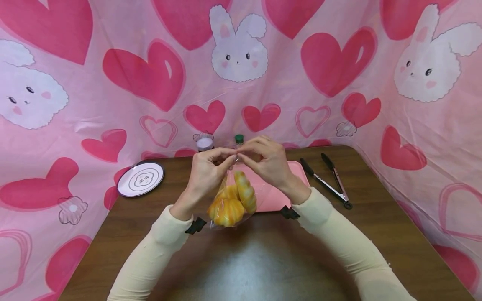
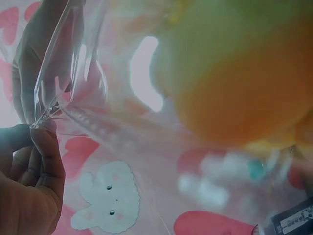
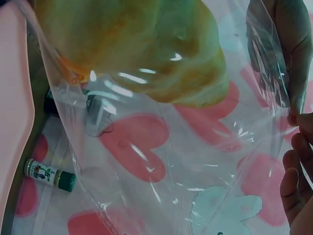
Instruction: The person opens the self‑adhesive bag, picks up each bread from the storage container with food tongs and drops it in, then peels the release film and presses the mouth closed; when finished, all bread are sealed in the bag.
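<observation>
My left hand (image 1: 208,171) and right hand (image 1: 269,163) meet over the table, thumbs and forefingers pinching the gathered top of a clear plastic bag (image 3: 146,191). The bag hangs below the fingertips in the head view. Inside are golden bread rolls: a ridged, shell-like one (image 1: 226,211) low on the left and a longer twisted one (image 1: 245,194) leaning on the right. Both wrist views look through the shiny film at the bread, with fingers at the bag's edge. Part of the pink tray (image 1: 271,200) lies hidden behind the bag and the right hand.
A white plate (image 1: 146,179) with a dark rim stands at the left of the wooden table (image 1: 241,267). Black-tipped tongs (image 1: 331,184) lie spread at the right. Behind the hands are a green-capped bottle (image 1: 239,140) and a white-topped jar (image 1: 205,144), before a heart-patterned cloth (image 1: 233,104).
</observation>
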A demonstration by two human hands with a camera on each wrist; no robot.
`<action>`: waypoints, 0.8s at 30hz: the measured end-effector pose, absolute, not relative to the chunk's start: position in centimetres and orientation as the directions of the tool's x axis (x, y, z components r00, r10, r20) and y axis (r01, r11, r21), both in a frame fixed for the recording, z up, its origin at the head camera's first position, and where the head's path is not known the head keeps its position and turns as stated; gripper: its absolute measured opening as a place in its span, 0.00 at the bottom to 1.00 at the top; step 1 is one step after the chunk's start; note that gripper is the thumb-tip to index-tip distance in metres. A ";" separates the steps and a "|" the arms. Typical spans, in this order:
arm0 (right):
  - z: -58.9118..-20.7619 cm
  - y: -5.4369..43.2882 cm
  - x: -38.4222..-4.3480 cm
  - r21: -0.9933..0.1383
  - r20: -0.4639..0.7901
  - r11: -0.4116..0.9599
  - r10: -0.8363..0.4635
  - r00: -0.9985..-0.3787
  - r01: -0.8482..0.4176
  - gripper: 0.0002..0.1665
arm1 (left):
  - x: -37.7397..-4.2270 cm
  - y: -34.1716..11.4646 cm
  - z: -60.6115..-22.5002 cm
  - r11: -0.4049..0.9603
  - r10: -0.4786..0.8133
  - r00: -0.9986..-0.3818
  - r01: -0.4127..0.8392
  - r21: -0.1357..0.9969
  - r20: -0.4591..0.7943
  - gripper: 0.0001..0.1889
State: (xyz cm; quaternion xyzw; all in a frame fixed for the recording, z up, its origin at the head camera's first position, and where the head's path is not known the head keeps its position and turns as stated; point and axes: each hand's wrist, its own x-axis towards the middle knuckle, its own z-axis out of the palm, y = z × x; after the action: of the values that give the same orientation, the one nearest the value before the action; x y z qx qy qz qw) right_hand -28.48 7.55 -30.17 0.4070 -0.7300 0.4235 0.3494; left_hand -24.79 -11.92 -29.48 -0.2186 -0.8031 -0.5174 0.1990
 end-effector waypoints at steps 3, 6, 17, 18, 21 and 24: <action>-30.2 7.6 -28.5 -0.313 0.865 0.324 -0.291 -0.409 -0.893 0.10 | -24.8 -12.0 -29.5 0.377 0.153 -0.828 0.554 0.742 0.540 0.08; -30.3 7.6 -28.5 -0.290 0.873 0.342 -0.289 -0.394 -0.894 0.09 | -24.7 -12.1 -29.5 0.383 0.167 -0.830 0.552 0.741 0.533 0.09; -30.4 7.7 -28.9 -0.247 0.873 0.393 -0.306 -0.380 -0.886 0.07 | -25.0 -11.9 -29.6 0.395 0.206 -0.790 0.607 0.690 0.578 0.08; -30.4 7.8 -28.9 -0.251 0.870 0.391 -0.310 -0.383 -0.886 0.07 | -25.0 -11.9 -29.6 0.398 0.207 -0.788 0.610 0.686 0.580 0.08; -30.4 7.8 -28.9 -0.266 0.863 0.379 -0.316 -0.394 -0.886 0.06 | -25.0 -11.9 -29.7 0.402 0.211 -0.789 0.608 0.685 0.576 0.08; -30.5 7.8 -28.9 -0.275 0.859 0.364 -0.323 -0.398 -0.890 0.08 | -24.9 -12.0 -29.7 0.400 0.208 -0.797 0.598 0.694 0.567 0.09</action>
State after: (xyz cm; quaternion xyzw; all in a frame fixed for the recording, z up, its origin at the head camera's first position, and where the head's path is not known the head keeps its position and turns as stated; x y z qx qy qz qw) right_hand -28.93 7.81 -30.48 0.4093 -0.7406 0.3878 0.3654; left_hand -24.91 -11.95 -29.69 -0.2481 -0.8126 -0.4882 0.1997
